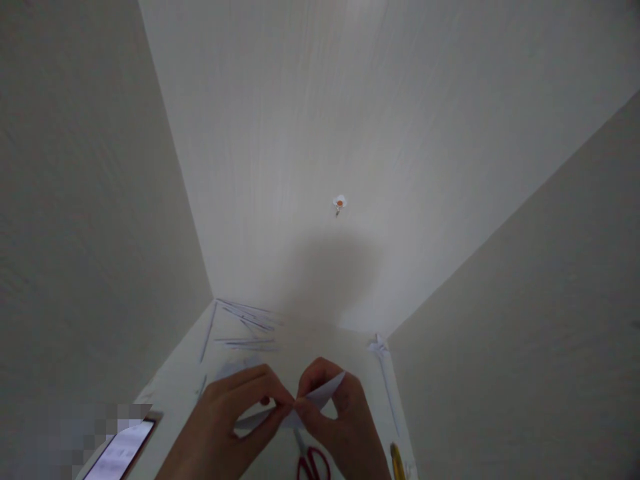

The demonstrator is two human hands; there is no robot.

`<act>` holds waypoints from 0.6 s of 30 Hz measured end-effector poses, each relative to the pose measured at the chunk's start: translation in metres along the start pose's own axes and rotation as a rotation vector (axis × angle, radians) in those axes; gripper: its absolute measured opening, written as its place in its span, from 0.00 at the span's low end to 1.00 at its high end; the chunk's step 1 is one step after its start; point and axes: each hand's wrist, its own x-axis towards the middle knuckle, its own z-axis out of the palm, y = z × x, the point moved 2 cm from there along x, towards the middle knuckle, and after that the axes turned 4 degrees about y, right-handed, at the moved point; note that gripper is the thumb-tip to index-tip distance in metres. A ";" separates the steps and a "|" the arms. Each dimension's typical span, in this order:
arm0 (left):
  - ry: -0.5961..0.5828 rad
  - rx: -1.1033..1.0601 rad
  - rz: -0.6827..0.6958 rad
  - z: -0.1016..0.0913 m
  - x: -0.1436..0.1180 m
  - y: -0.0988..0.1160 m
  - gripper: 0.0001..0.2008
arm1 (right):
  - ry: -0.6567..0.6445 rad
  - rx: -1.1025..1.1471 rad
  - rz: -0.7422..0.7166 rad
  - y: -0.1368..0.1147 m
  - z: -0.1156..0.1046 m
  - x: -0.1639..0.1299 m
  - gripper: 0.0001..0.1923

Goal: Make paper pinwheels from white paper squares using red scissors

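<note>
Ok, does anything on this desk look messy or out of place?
Somewhat. Thin paper strips lie scattered at odd angles at the desk's far end. Both hands, left hand and right hand, pinch a folded white paper. Red-handled scissors lie beneath.

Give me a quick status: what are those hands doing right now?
Left hand and right hand both pinching a small white folded paper. Red scissors just below on the desk. Nothing blocking.

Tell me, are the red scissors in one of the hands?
No, the red scissors lie on the table below the hands, while both the left hand and right hand pinch a white paper piece.
</note>
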 end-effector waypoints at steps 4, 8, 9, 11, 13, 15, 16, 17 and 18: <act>-0.012 0.053 -0.026 0.008 -0.006 0.002 0.07 | -0.003 0.050 -0.014 0.011 -0.022 0.001 0.04; -0.029 0.085 -0.107 0.022 -0.012 0.009 0.07 | -0.014 0.094 -0.045 0.025 -0.051 0.001 0.04; -0.043 0.084 -0.133 0.026 -0.013 0.011 0.07 | -0.025 0.088 -0.043 0.029 -0.059 0.000 0.04; -0.064 0.076 -0.175 0.034 -0.015 0.015 0.08 | -0.040 0.074 -0.035 0.037 -0.078 -0.002 0.05; -0.062 0.070 -0.207 0.040 -0.017 0.017 0.08 | -0.025 0.077 -0.030 0.044 -0.098 -0.005 0.06; -0.030 0.059 -0.231 0.046 -0.019 0.018 0.09 | 0.035 0.093 -0.041 0.052 -0.119 -0.010 0.09; -0.017 0.049 -0.239 0.048 -0.019 0.018 0.09 | 0.077 0.099 -0.053 0.055 -0.128 -0.014 0.10; -0.016 0.035 -0.241 0.052 -0.018 0.018 0.09 | 0.111 0.103 -0.068 0.058 -0.135 -0.018 0.11; -0.024 0.024 -0.236 0.055 -0.018 0.019 0.09 | 0.138 0.109 -0.088 0.060 -0.139 -0.023 0.12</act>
